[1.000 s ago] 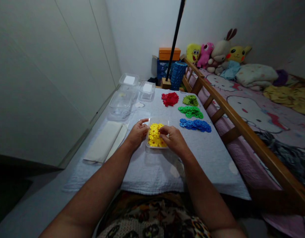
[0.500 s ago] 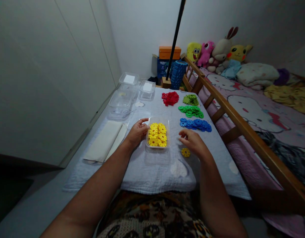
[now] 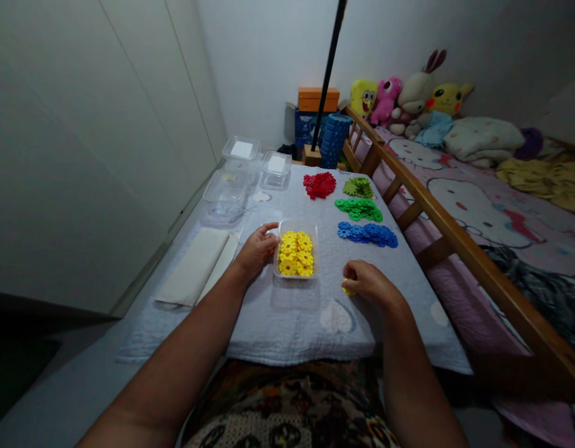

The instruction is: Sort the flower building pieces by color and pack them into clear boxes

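Observation:
A clear plastic container (image 3: 317,249) stands near the middle of the cloth-covered table, with several yellow flower-shaped discs (image 3: 295,252) stacked in two rows inside. My left hand (image 3: 258,250) grips its left rim, fingers bent at the upper left corner. To the right of the container, my right hand (image 3: 369,280) is down at the cloth, its fingertips closed on a single yellow flower-shaped disc (image 3: 347,287). The hand hides most of that disc. Beyond my right hand lies a row of blue discs (image 3: 366,234).
Piles of green discs (image 3: 359,210), olive-green discs (image 3: 358,187) and red discs (image 3: 320,185) lie farther back. At the left are a folded beige cloth (image 3: 194,264) and clear containers, one a large box (image 3: 228,186). A wooden bed rail (image 3: 432,214) borders the table's right side.
My right hand has moved down and slightly right, from above the loose yellow disc onto it, and its fingers have closed there. My left hand has stayed at the container.

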The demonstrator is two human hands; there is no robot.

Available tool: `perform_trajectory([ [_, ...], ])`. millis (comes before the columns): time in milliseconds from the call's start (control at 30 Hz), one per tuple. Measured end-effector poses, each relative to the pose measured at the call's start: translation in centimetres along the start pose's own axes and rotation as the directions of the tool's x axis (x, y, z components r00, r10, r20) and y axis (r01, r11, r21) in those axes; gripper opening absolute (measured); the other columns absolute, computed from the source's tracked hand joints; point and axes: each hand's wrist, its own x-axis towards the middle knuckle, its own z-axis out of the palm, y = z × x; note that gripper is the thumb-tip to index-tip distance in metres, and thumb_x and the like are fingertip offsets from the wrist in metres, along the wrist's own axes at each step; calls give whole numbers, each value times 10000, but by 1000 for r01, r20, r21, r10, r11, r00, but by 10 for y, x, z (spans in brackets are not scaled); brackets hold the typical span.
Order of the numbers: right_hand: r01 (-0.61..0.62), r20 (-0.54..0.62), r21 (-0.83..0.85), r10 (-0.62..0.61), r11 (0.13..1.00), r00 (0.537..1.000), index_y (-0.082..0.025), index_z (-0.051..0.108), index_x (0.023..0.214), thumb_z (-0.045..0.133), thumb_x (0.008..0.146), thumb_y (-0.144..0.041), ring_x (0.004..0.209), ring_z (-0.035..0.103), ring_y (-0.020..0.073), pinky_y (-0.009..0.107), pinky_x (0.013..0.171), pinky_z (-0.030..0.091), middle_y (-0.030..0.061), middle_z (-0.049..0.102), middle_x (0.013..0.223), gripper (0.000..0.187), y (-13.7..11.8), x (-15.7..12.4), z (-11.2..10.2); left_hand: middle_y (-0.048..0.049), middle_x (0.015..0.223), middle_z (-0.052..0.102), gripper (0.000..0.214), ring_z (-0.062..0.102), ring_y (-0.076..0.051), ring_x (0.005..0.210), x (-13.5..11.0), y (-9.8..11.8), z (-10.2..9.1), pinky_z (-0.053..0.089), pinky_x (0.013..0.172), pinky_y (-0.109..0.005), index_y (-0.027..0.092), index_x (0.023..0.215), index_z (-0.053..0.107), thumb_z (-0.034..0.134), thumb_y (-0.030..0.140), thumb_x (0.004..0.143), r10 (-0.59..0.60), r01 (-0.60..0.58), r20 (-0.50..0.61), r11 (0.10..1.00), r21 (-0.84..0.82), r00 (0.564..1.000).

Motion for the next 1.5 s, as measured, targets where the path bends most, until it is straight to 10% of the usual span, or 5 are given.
perform_trajectory([
  [267, 5, 57, 129, -12, 992, 998, -194, 616, 710, 622, 743, -171, 678, 554, 153, 268, 625, 359, 10, 636, 719, 41, -10, -2, -12, 102, 617, 496, 602, 445, -70, 478, 0, 0, -1, 345, 482, -193, 199, 1199, 586, 786, 254, 635, -16, 16, -14, 999, 28, 1000],
  [533, 303, -304, 487, -167, 819, 938, -213, 613, 764, 639, 819, -331, 672, 558, 148, 271, 625, 418, -14, 619, 713, 133, -56, 14, -19, 112, 592, 474, 609, 425, -69, 457, -2, 1, 1, 327, 458, -184, 202, 1200, 583, 786, 261, 629, -28, 29, -19, 998, 49, 999],
  [767, 379, -298, 347, -282, 858, 912, -211, 647, 789, 598, 853, -199, 799, 597, 176, 324, 790, 447, 11, 673, 804, 82, -93, 29, -1, 96, 642, 519, 615, 474, -75, 488, -1, -1, 0, 362, 495, -201, 204, 1197, 581, 787, 257, 620, -18, 19, -19, 1000, 16, 1000],
  [1133, 313, -393, 104, -251, 944, 885, -252, 756, 884, 626, 879, -202, 1238, 478, 308, 509, 1034, 355, 83, 633, 1290, 139, -85, 39, 11, 98, 620, 503, 555, 419, -68, 444, 0, 1, 1, 293, 426, -194, 196, 1157, 607, 775, 288, 636, 33, -30, -31, 993, 115, 999],
  [1500, 377, -552, 342, -141, 861, 822, -208, 674, 867, 537, 861, -263, 830, 617, 198, 336, 800, 492, 60, 682, 909, 148, -69, 72, 7, 69, 604, 473, 312, 415, -98, 500, 6, -2, -8, 331, 499, -225, 188, 1014, 679, 721, 321, 734, 310, -200, -263, 906, 373, 914],
])
